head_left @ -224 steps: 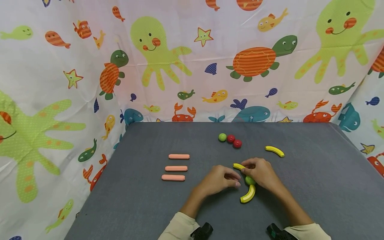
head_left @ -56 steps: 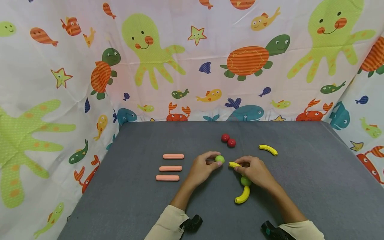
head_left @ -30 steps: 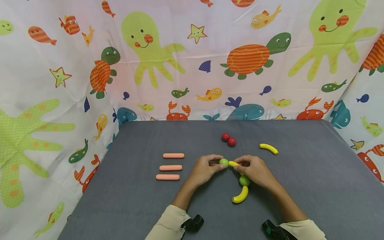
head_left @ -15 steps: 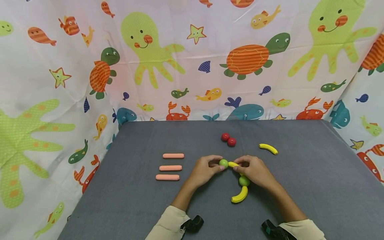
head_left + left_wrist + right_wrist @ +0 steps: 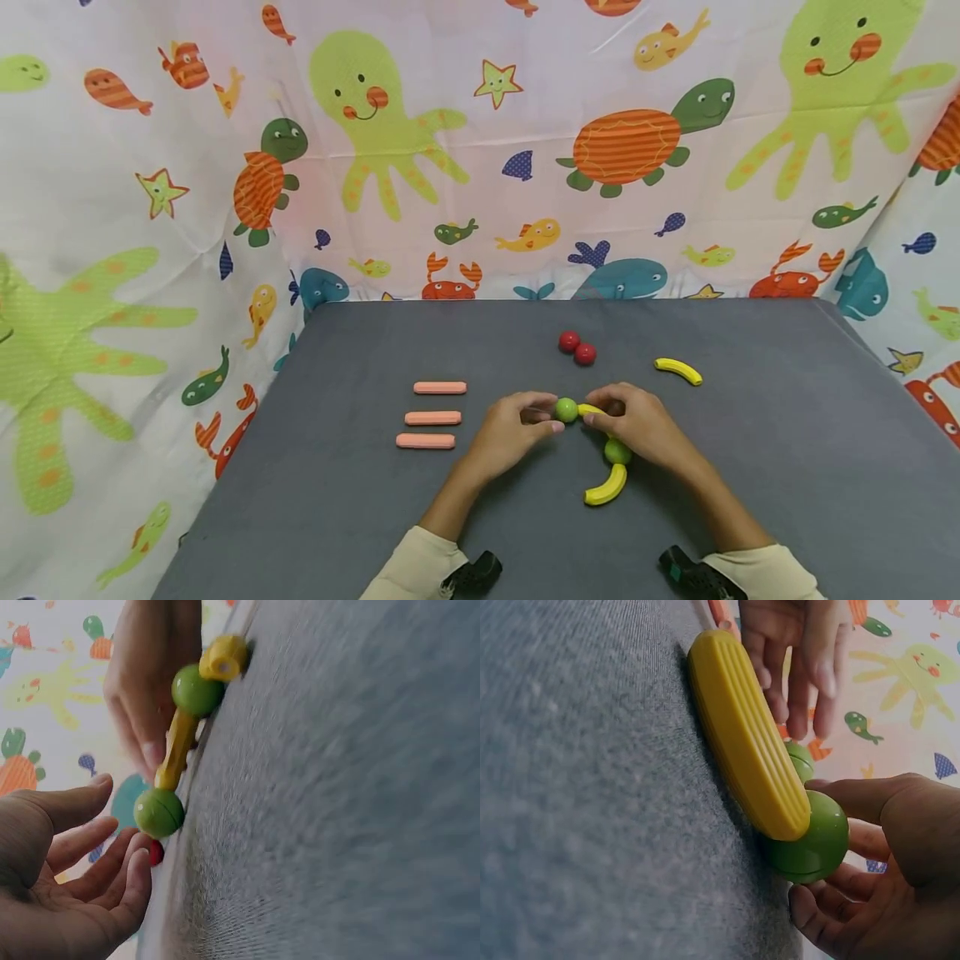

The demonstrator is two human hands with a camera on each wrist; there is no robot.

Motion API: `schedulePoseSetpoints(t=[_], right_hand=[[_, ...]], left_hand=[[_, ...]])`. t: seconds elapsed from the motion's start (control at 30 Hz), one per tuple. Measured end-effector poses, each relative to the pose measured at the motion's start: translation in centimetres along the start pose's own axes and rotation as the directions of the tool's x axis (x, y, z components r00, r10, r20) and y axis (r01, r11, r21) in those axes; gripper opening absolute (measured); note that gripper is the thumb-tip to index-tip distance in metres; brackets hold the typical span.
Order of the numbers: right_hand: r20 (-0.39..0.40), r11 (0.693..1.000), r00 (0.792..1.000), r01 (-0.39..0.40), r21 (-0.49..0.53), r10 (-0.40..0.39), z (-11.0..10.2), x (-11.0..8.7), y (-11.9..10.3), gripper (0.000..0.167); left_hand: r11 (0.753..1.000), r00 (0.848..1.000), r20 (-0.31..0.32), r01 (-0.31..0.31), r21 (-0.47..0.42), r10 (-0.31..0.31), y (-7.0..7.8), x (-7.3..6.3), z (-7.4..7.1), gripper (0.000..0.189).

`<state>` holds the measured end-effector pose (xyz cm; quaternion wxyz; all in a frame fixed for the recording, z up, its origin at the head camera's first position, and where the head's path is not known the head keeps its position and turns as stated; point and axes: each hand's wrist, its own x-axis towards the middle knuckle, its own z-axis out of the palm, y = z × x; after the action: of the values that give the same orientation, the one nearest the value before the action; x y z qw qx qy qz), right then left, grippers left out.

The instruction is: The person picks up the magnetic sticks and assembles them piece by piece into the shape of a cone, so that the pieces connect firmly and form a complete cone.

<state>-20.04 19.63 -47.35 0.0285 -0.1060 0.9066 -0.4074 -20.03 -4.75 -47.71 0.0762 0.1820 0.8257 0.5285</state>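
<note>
Head view: a middle yellow piece (image 5: 590,410) is pinched between the thumb and fingers of my right hand (image 5: 637,425). It runs between two green balls, touching both: a far green ball (image 5: 566,410) at its left end and a near green ball (image 5: 618,452) at the end closer to me. From that second ball a lower yellow piece (image 5: 606,487), curved like a banana, reaches toward my body, its upper end against the ball. The fingers of my left hand (image 5: 513,429) are parted and relaxed, gripping nothing, just beside the far green ball; I cannot tell whether a fingertip brushes it. Beyond my fingers lie two red balls (image 5: 569,342), close together, and to their right a loose yellow piece (image 5: 678,371). Three pink sticks (image 5: 432,417) lie apart from one another, left of my left hand, on the grey worktop (image 5: 337,500). Behind it hangs a cloth (image 5: 427,83) printed with sea animals.
</note>
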Motion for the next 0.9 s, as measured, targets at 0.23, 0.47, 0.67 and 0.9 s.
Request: schedulePoseSetpoints(t=[0.23, 0.47, 0.67, 0.9], right_hand=[[0.016, 0.990, 0.990, 0.139, -0.031, -0.139, 0.2, 0.8, -0.4, 0.026], [0.072, 0.973, 0.972, 0.227, -0.045, -0.223, 0.9, 2.1, -1.2, 0.028], [0.088, 0.965, 0.964, 0.258, -0.056, -0.252, 1.1, 2.4, -1.5, 0.025], [0.093, 0.977, 0.976, 0.205, -0.064, -0.198, 0.6, 2.4, -1.4, 0.028]], left_hand=[[0.996, 0.981, 0.192, -0.013, -0.090, 0.030, 1.0, -1.7, 1.4, 0.035], [0.999, 0.958, 0.283, -0.047, 0.026, 0.038, 1.7, -2.4, 2.7, 0.032], [0.991, 0.940, 0.339, -0.088, 0.105, 0.048, 2.0, -2.5, 3.1, 0.028], [0.992, 0.927, 0.372, -0.083, 0.094, 0.042, 1.8, -2.7, 2.2, 0.022]])
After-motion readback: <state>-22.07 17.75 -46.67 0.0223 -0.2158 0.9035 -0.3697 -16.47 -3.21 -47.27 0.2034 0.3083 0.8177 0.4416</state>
